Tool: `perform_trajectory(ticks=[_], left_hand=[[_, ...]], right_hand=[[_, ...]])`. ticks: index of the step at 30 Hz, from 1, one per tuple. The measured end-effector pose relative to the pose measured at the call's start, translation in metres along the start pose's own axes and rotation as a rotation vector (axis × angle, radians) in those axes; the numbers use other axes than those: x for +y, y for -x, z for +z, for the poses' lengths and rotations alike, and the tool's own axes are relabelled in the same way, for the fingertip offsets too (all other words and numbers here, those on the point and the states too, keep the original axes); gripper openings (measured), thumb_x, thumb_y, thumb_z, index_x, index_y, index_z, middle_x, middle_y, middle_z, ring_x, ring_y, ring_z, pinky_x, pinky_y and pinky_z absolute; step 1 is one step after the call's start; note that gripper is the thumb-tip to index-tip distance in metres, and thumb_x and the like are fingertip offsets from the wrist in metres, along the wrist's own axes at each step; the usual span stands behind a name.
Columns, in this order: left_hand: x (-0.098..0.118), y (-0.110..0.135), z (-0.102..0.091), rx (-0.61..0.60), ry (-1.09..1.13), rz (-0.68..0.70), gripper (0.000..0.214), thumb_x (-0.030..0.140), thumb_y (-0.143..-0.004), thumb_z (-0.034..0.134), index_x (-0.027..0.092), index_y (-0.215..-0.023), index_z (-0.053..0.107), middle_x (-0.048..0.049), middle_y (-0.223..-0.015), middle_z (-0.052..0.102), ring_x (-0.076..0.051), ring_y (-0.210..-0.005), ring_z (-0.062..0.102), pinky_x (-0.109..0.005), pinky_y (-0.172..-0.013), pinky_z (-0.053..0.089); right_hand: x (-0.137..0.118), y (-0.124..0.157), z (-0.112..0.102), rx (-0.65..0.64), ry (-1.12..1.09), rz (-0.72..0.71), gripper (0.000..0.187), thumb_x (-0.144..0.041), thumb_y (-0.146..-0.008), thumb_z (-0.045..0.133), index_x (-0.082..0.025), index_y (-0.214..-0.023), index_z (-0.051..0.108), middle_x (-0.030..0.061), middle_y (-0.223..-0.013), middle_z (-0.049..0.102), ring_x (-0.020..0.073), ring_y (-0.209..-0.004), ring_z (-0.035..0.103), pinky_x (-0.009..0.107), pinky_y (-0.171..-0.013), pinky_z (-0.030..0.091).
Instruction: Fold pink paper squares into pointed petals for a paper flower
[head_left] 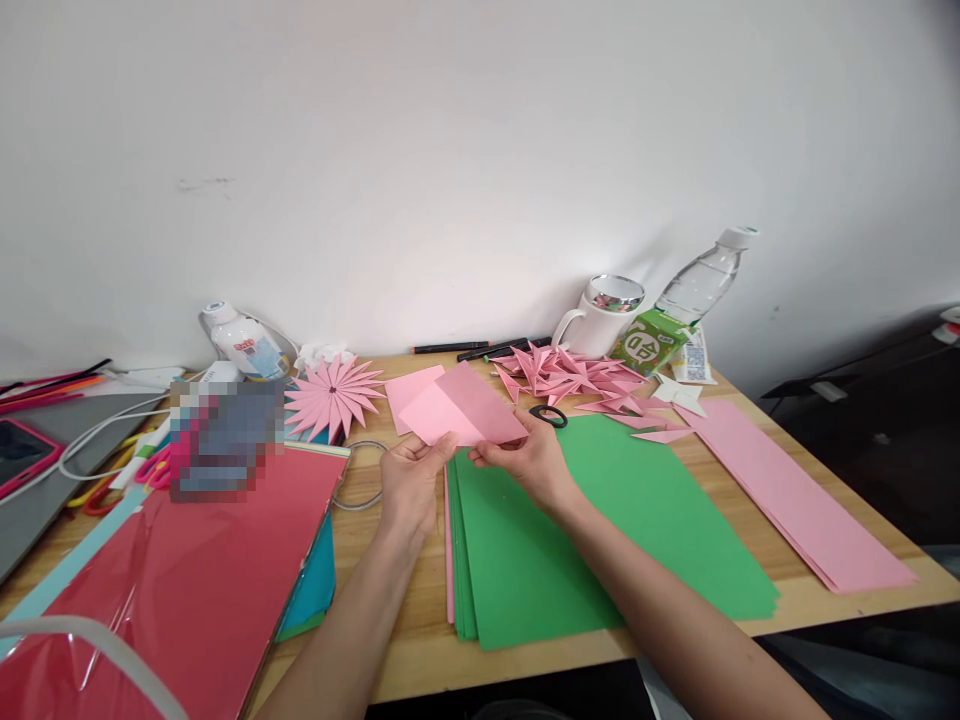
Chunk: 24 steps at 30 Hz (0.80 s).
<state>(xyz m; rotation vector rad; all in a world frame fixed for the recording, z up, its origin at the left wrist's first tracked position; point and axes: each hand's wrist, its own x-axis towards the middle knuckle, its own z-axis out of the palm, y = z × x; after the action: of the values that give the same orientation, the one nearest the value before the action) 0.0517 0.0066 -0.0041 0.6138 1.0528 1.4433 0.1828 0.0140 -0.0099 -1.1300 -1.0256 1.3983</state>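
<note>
Both my hands hold a square of pink paper (465,402) above the near-left part of a green paper stack (600,530). My left hand (416,475) pinches its lower edge between thumb and fingers. At the right corner, my right hand (529,455) grips the same sheet. A darker band on the paper's upper right looks like shade or a fold; I cannot tell which. Just behind it lies another pink paper piece (409,390) on the table. To the left is a pink folded-paper star wheel (334,395). Folded pink paper pieces (562,375) form a pile at the back.
A white mug (600,318), a green carton (646,340) and a leaning water bottle (705,275) stand at the back right. Pink strips (802,490) lie on the right. Red sheets in clear wrap (187,570) cover the left. Black scissor handles (551,415) show near my right hand.
</note>
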Motion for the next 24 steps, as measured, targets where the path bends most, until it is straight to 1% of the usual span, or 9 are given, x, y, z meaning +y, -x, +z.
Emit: perform_trajectory(ticks=[5,6,8,10,12,14,16,21,24], left_hand=[[0.003,-0.007,-0.007,0.072,0.036,0.069,0.034,0.021,-0.044,0.086,0.012,-0.073,0.072,-0.0076,-0.079,0.074,-0.021,-0.083,0.067,-0.034,-0.084,0.049],[0.004,-0.008,-0.009,0.084,0.038,0.078,0.036,0.02,-0.043,0.086,0.012,-0.074,0.072,-0.007,-0.079,0.074,-0.021,-0.085,0.067,-0.035,-0.085,0.049],[0.004,-0.009,-0.011,0.081,0.023,0.08,0.037,0.019,-0.043,0.085,0.012,-0.076,0.072,-0.0064,-0.08,0.074,-0.021,-0.084,0.067,-0.034,-0.085,0.049],[0.002,-0.008,-0.01,0.061,-0.005,0.08,0.036,0.02,-0.046,0.084,0.012,-0.079,0.073,-0.0065,-0.08,0.074,-0.019,-0.08,0.067,-0.031,-0.083,0.05],[0.0,-0.004,-0.007,0.01,-0.054,0.058,0.035,0.021,-0.049,0.083,0.011,-0.08,0.073,-0.0073,-0.08,0.074,-0.017,-0.076,0.067,-0.029,-0.079,0.051],[-0.001,-0.001,-0.006,-0.061,-0.109,0.019,0.033,0.023,-0.051,0.082,0.011,-0.08,0.073,-0.008,-0.077,0.074,-0.018,-0.07,0.068,-0.03,-0.073,0.053],[-0.002,0.001,-0.005,-0.111,-0.184,0.007,0.028,0.025,-0.053,0.081,0.012,-0.076,0.072,-0.0079,-0.073,0.073,-0.019,-0.065,0.067,-0.03,-0.067,0.054],[0.0,0.0,-0.01,-0.116,-0.315,0.073,0.014,0.021,-0.055,0.078,0.014,-0.06,0.067,-0.0036,-0.061,0.071,-0.016,-0.058,0.066,-0.024,-0.059,0.052],[0.001,-0.002,-0.01,-0.139,-0.308,0.076,0.018,0.019,-0.056,0.077,0.013,-0.071,0.069,-0.0054,-0.069,0.073,-0.018,-0.063,0.067,-0.024,-0.061,0.052]], right_hand=[[0.002,-0.006,-0.012,0.04,0.021,-0.08,0.034,-0.022,-0.057,0.073,-0.018,-0.083,0.051,0.0003,-0.065,0.07,0.0183,-0.062,0.068,0.034,-0.066,0.057],[0.003,-0.007,-0.014,0.022,0.023,-0.106,0.035,-0.021,-0.057,0.073,-0.018,-0.085,0.052,0.0008,-0.069,0.07,0.0175,-0.065,0.068,0.034,-0.069,0.057],[0.004,-0.008,-0.015,-0.065,0.023,-0.128,0.042,-0.02,-0.057,0.075,-0.017,-0.093,0.055,0.0028,-0.08,0.071,0.0178,-0.077,0.068,0.034,-0.077,0.055],[0.005,-0.007,-0.011,-0.142,0.009,-0.099,0.05,-0.022,-0.054,0.079,-0.017,-0.098,0.057,0.0042,-0.088,0.071,0.0187,-0.082,0.067,0.033,-0.078,0.054],[0.007,-0.004,-0.006,-0.138,-0.007,-0.051,0.046,-0.027,-0.053,0.08,-0.015,-0.093,0.06,0.0036,-0.083,0.07,0.0183,-0.072,0.067,0.033,-0.071,0.056],[0.007,-0.002,-0.002,-0.086,-0.002,-0.024,0.039,-0.033,-0.053,0.081,-0.015,-0.082,0.062,0.0024,-0.073,0.069,0.0172,-0.061,0.064,0.032,-0.062,0.056],[0.007,-0.002,-0.001,-0.047,0.033,-0.023,0.034,-0.037,-0.054,0.08,-0.015,-0.073,0.063,0.0028,-0.066,0.068,0.017,-0.056,0.062,0.032,-0.058,0.055],[0.002,-0.002,-0.005,-0.023,0.118,-0.084,0.03,-0.038,-0.056,0.079,-0.015,-0.066,0.062,0.001,-0.056,0.063,0.0155,-0.052,0.058,0.028,-0.052,0.049],[0.002,-0.002,-0.006,-0.038,0.144,-0.117,0.03,-0.039,-0.056,0.078,-0.016,-0.066,0.061,0.0004,-0.056,0.063,0.0151,-0.052,0.057,0.027,-0.051,0.047]])
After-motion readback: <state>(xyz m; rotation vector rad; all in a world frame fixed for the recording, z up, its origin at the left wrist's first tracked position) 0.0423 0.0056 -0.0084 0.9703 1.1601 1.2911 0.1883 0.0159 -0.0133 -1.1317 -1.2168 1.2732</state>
